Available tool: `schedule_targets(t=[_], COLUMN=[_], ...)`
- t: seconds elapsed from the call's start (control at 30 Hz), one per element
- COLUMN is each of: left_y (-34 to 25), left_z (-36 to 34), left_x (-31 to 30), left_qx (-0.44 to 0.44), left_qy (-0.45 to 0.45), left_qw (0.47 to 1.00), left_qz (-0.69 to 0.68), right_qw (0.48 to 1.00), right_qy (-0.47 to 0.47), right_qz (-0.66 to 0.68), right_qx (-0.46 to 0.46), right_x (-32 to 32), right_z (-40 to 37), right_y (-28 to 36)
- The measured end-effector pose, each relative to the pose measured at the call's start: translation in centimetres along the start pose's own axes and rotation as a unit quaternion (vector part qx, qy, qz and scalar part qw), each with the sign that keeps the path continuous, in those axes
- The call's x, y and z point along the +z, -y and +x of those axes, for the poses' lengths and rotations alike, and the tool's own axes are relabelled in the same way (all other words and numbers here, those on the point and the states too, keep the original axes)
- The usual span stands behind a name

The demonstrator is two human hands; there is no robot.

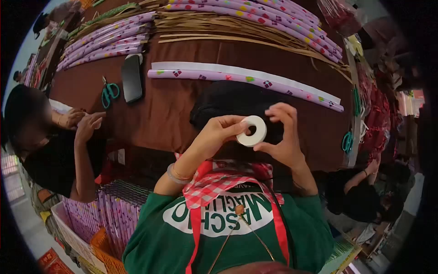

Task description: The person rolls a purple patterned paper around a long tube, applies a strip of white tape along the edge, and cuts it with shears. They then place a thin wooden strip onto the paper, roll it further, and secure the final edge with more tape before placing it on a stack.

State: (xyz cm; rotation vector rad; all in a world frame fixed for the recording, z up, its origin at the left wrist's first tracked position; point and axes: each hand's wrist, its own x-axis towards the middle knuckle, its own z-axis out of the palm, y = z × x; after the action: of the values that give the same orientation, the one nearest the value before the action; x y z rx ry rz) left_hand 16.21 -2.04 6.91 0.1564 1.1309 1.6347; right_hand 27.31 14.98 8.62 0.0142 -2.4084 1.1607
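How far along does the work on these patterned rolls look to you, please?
Judging by the view, the stacked patterned rolls at the back look rolled up already. In hand is a white tape roll, held by the left hand, the right hand open beside it. Probably left is the single front roll, whose white edge lies unrolled.

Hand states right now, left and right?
Left hand: closed on a white roll.
Right hand: open beside the roll, fingers curved; thumb contact unclear.
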Motion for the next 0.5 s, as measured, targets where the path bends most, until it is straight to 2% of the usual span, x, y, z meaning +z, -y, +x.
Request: schedule_targets(t=[0.03, 0.07, 0.13, 0.17, 0.27, 0.33, 0.37, 0.4, 0.47, 0.5], left_y=[-0.2, -0.4, -1.1, -0.7, -1.8, -2.4, -2.6, -2.6, -2.6, -2.4], left_z=[-0.4, -0.6, -0.7, -0.5, -0.9, -1.4, -1.5, -1.6, -1.7, -1.8], left_x=[0.0, 0.0, 0.1, -0.3, -0.6, -0.9, -0.8, -0.7, -0.4, -0.3], left_qx=[0.006, 0.01, 0.061, 0.077, 0.072, 0.095, 0.13, 0.128, 0.198, 0.196], left_qy=[0.028, 0.019, 0.022, 0.017, 0.044, 0.029, -0.009, -0.005, -0.064, -0.072], left_qw=[0.999, 1.0, 0.994, 0.993, 0.995, 0.995, 0.991, 0.992, 0.967, 0.968], left_qz=[0.02, 0.015, 0.084, 0.088, -0.057, -0.032, 0.027, 0.023, 0.144, 0.136], right_qw=[0.995, 0.982, 0.978, 0.974, 0.97, 0.983, 0.989, 0.992, 0.994, 0.994], right_qy=[0.021, 0.111, 0.156, 0.14, 0.091, 0.034, 0.02, 0.014, 0.008, 0.008], right_qz=[-0.044, -0.078, -0.01, -0.067, -0.065, -0.034, -0.026, 0.004, 0.033, 0.031], right_qx=[-0.091, -0.132, -0.139, -0.164, -0.216, -0.177, -0.146, -0.123, -0.101, -0.102], right_x=[-0.4, -1.2, -0.6, -0.8, -0.7, -0.3, -0.2, -0.1, 0.1, 0.2], right_z=[1.1, 1.8, 2.4, 2.9, 3.6, 3.7, 3.9, 4.0, 4.0, 4.0], right_y=[0.4, 0.6, 0.0, 0.5, -0.5, -0.6, -0.4, -0.6, -1.1, -1.1])
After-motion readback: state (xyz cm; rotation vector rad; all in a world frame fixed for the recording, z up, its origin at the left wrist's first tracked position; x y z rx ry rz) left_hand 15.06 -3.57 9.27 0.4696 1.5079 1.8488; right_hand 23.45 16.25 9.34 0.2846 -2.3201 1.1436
